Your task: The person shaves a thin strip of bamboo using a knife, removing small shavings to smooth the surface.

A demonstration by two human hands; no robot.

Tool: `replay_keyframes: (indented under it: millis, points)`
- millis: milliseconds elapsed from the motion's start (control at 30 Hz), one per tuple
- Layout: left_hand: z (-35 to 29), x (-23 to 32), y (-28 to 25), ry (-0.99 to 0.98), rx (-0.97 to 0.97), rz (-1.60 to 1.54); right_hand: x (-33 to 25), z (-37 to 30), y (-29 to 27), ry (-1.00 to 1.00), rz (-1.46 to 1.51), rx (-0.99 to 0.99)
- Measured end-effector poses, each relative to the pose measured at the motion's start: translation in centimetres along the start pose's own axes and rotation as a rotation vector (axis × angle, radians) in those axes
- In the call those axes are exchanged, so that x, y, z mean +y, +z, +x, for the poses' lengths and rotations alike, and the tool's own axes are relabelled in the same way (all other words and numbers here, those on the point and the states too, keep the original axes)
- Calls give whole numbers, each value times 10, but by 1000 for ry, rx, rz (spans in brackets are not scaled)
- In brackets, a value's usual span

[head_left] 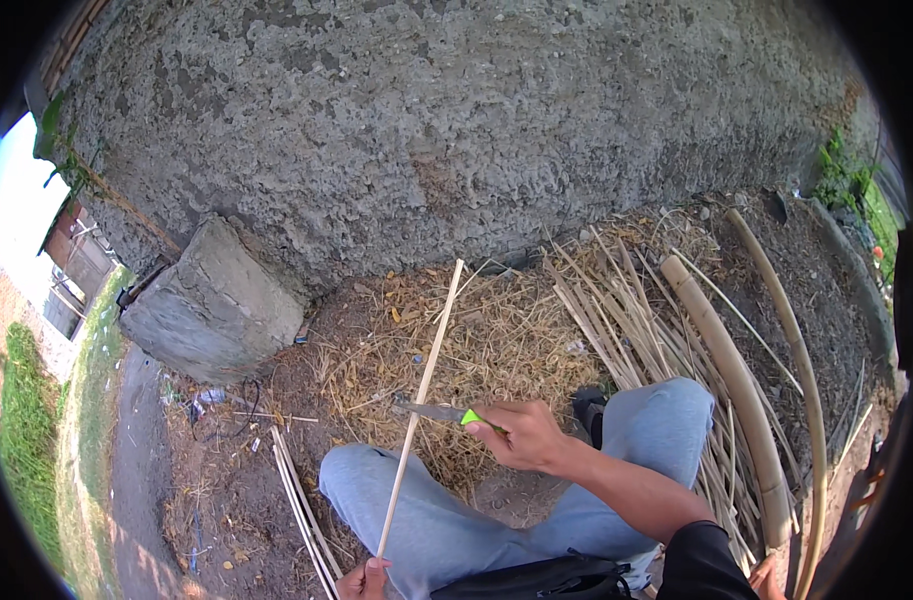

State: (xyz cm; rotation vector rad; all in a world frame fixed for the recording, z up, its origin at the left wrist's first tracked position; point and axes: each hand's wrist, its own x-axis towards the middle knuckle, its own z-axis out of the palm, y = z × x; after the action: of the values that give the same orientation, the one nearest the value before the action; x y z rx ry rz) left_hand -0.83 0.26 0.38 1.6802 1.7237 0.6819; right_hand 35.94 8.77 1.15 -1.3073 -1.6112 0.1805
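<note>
Right hand (519,435) clenched, left hand (363,580) lower (partly cropped), apparently pinching.

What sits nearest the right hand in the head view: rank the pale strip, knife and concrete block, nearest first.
1. Knife: held in the right hand.
2. Pale strip: left of the hand, crossing the knife.
3. Concrete block: farther left, by the wall.

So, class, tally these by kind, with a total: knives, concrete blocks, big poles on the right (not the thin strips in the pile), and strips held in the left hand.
Knife: 1
Block: 1
Big poles: 2 (wider pole, narrower pole)
Held strip: 1
Total: 5
</note>
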Motion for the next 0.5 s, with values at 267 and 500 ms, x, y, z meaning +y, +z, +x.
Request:
replay_keyframes:
  millis: [267,500]
  points:
    - [-11,37,13,-55,-81,-78,-9,4,3,-79,-107,39]
    - [-9,31,19,45,-24,-12,-13,7,2,-116,-196,87]
